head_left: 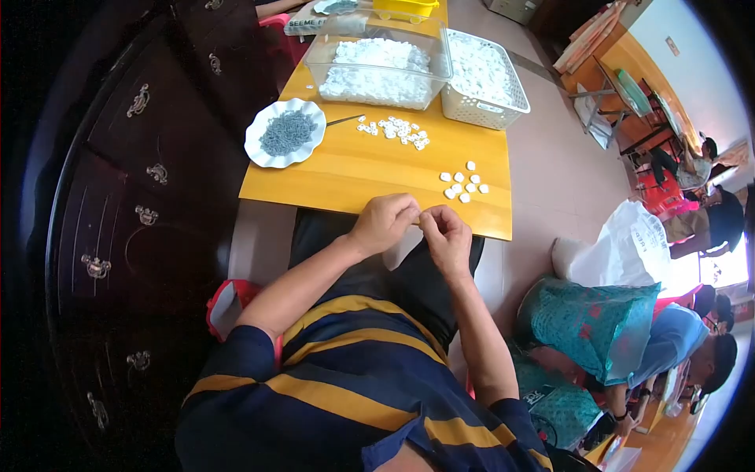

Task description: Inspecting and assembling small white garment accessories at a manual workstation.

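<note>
A: Start at the fingers. What have they got?

B: Both hands meet just over the near edge of the table. The left hand is curled, thumb and forefinger pinched together; the right hand pinches toward it, fingertips touching. Something tiny sits between them, but it is too small to make out, so I cannot tell what.

A: A guess at the step?

B: I'd judge it as fitting two small parts together, one per hand. The likely stock lies in front: a few white pieces near the right hand, a longer scatter farther back, and a white plate of small grey pieces at the left.

A: And beyond that?

B: A clear tub and a white basket, both full of white pieces.

A: What does the next move call for?

B: Probably a firm, squarely aligned press, then a short reach for another piece without nudging the loose ones.
</note>
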Motion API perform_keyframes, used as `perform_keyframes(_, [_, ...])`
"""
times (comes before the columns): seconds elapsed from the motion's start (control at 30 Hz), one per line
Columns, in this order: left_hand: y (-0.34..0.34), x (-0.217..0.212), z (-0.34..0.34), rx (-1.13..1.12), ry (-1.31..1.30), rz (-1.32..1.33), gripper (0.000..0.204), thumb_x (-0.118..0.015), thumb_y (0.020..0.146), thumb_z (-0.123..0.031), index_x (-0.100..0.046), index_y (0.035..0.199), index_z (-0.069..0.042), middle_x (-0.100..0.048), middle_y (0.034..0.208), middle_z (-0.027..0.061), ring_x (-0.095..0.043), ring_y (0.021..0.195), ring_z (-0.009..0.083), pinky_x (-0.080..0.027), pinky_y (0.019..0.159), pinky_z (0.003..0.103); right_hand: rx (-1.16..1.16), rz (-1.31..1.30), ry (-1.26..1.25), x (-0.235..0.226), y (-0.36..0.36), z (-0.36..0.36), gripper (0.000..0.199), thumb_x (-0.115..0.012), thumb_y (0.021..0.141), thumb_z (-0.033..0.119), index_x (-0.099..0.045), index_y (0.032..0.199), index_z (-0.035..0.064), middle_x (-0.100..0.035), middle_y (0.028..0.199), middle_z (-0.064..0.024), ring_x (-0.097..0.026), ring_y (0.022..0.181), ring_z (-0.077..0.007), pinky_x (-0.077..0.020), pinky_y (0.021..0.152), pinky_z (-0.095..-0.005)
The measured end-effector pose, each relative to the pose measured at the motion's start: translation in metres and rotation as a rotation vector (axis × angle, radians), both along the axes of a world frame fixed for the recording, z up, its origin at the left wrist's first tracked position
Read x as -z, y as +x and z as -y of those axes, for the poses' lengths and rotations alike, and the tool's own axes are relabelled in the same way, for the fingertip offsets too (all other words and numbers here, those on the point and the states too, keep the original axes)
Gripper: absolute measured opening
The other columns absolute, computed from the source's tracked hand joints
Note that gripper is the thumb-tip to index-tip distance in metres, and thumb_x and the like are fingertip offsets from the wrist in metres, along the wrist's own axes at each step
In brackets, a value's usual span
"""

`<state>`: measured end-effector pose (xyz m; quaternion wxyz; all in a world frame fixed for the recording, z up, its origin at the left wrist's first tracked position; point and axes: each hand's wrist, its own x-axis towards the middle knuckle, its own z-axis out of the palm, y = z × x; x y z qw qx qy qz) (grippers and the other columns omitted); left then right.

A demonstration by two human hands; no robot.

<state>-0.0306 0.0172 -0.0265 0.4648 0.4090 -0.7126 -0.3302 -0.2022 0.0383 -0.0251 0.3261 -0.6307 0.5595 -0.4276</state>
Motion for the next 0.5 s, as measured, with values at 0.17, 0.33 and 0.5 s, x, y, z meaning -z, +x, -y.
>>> perform_keyframes(0.17, [0.009, -0.006, 0.005, -0.010, -0.012, -0.039, 0.011, -0.062, 0.092, -0.010, -0.065, 0.087, 0.000, -0.067, 0.079, 0.0159, -0.067, 0.072, 0.0317, -0.051, 0.065, 0.038, -0.161, 0.254, 0.226, 0.003, -0.007, 0.020, 0.019, -0.063, 0.095, 0.017, -0.069, 0.093, -0.0008, -0.069, 0.079, -0.0081, -0.063, 0.072, -0.0153, -0.0507, 0.069, -0.0295])
perform_keyframes(0.33, [0.021, -0.005, 0.007, -0.048, 0.011, -0.094, 0.011, -0.062, 0.091, -0.009, -0.064, 0.085, 0.000, -0.066, 0.079, 0.0166, -0.067, 0.073, 0.0333, -0.052, 0.065, 0.039, -0.214, 0.510, 0.403, -0.001, 0.010, 0.025, 0.017, -0.062, 0.094, 0.014, -0.069, 0.091, -0.0009, -0.066, 0.079, -0.0033, -0.060, 0.072, -0.0106, -0.0483, 0.065, -0.0259])
perform_keyframes(0.5, [0.029, 0.005, 0.014, -0.076, -0.006, -0.131, 0.014, -0.061, 0.092, -0.011, -0.060, 0.084, 0.000, -0.064, 0.079, 0.0179, -0.065, 0.074, 0.0370, -0.051, 0.065, 0.041, -0.188, 0.238, 0.230, 0.010, 0.023, 0.033, 0.009, -0.063, 0.096, 0.009, -0.066, 0.090, 0.0035, -0.063, 0.077, 0.0019, -0.055, 0.069, -0.0057, -0.0440, 0.066, -0.0214])
